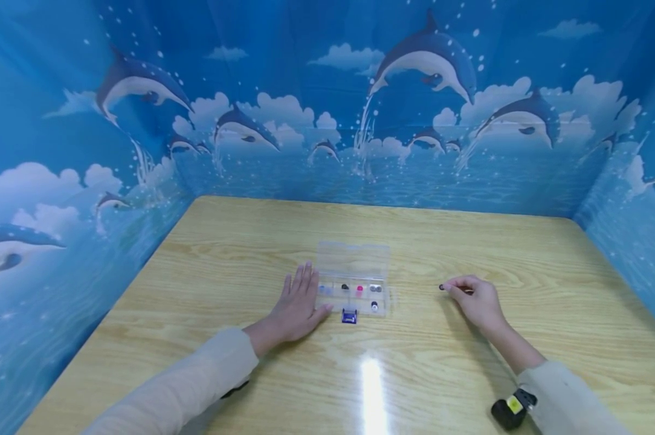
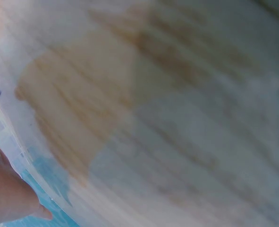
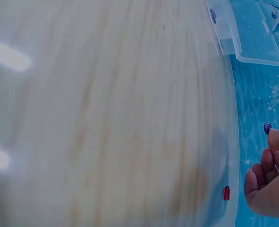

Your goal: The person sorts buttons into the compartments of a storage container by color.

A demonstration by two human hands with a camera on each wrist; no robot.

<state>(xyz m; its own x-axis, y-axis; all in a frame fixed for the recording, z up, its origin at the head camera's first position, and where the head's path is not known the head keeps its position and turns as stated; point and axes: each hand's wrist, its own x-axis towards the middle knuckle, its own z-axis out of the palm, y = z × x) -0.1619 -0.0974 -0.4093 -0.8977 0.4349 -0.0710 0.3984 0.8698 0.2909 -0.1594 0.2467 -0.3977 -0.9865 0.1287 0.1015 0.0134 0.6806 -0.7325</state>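
Guessing we're at the placing step: right hand (image 1: 477,304) pinches a dark round piece (image 3: 267,128), left hand (image 1: 299,309) flat beside the clear compartment box (image 1: 335,300). Next probably needs careful aim.

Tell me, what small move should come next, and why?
Probably bring the small dark piece leftward to the clear box: the right hand pinches it apart from the box, the lid is open, other small pieces lie inside, and the left hand rests at the box's left side.
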